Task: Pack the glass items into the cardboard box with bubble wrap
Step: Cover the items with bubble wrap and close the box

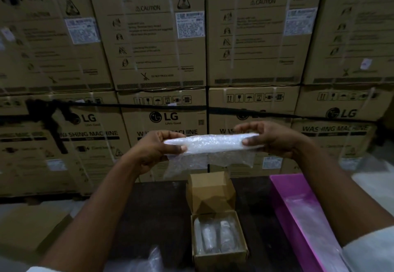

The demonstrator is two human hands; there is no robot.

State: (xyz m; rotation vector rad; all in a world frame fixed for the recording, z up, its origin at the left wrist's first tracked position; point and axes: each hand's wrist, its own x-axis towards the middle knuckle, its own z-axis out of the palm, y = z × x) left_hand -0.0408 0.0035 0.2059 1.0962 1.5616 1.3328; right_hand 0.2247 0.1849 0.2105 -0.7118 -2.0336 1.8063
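Both hands, left (155, 150) and right (270, 137), grasp the wrap (213, 143) by its ends, fingers curled, above the box (219, 256), likely to fold padding.

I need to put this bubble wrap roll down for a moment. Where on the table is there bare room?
Bare dark table lies left of the small cardboard box, and a narrower strip between it and the pink tray. The near edge holds loose plastic.

a warehouse: stacked washing machine cartons (164, 58), strapped and labelled, wall off the dark packing table (157, 218).
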